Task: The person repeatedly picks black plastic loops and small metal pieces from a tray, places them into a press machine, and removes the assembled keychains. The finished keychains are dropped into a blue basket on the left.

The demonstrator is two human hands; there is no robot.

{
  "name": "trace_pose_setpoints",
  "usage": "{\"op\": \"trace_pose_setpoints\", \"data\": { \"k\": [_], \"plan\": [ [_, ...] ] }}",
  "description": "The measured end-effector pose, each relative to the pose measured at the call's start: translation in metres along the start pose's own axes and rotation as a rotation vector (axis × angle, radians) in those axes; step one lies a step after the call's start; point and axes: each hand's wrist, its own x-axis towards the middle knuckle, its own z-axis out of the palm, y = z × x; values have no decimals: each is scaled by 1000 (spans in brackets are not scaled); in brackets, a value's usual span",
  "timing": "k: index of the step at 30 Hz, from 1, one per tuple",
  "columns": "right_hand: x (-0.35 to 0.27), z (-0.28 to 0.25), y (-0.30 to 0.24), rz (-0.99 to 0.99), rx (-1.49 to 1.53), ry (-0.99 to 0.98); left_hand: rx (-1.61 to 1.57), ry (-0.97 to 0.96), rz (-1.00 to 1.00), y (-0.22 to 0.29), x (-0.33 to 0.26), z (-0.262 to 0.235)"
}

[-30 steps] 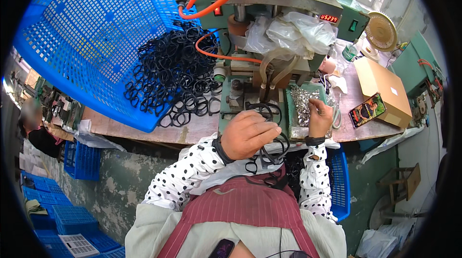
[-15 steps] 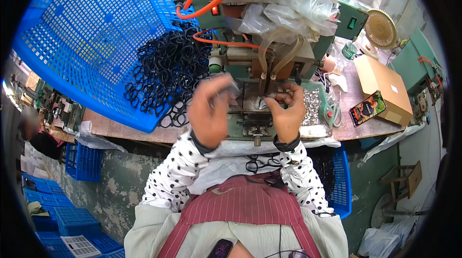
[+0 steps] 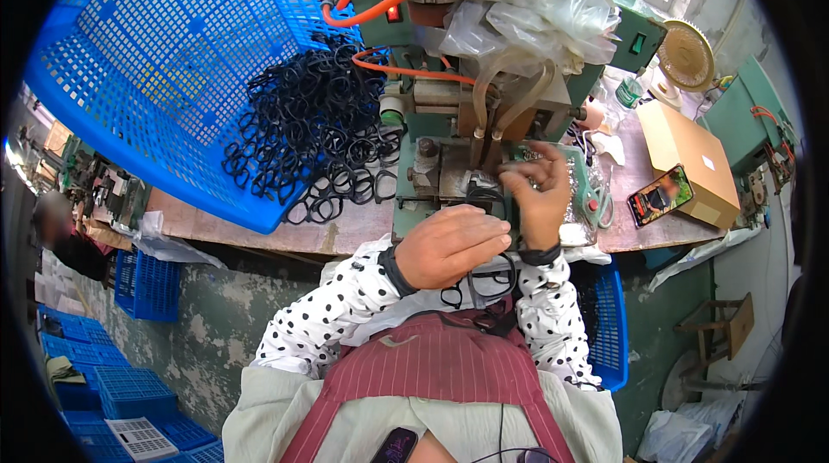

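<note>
Rightward the left hand [image 3: 453,245] is brought before the press [image 3: 456,176], fingers together, grip hidden; a black frame [image 3: 485,193] is now laid there, seemingly being positioned; the right hand [image 3: 540,195] is held alongside, half-curled, its pinch unclear.

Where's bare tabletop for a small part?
Tabletop shows bare between the black frames and machine, and between the pale-green tool and phone. Crowded: the machine's front, around the left hand and right hand.
</note>
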Motion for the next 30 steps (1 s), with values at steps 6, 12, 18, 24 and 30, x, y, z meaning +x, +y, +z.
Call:
{"op": "trace_pose_setpoints", "data": {
  "k": [6,12,18,24,30],
  "plan": [
    [30,-110,80,-38,-1094,319,-60,-68,20,-18,-2,8],
    [7,-104,74,-119,-1411,-6,-76,-71,6,-19,-6,10],
    [12,-100,99,-331,-1167,173,-56,-50,0,-17,-8,11],
    [12,-106,95,-398,-1091,235,160,64,-134,2,-19,17],
    [10,-108,100,-372,-1066,243,549,99,-249,-62,-101,-30]
  ]
}}
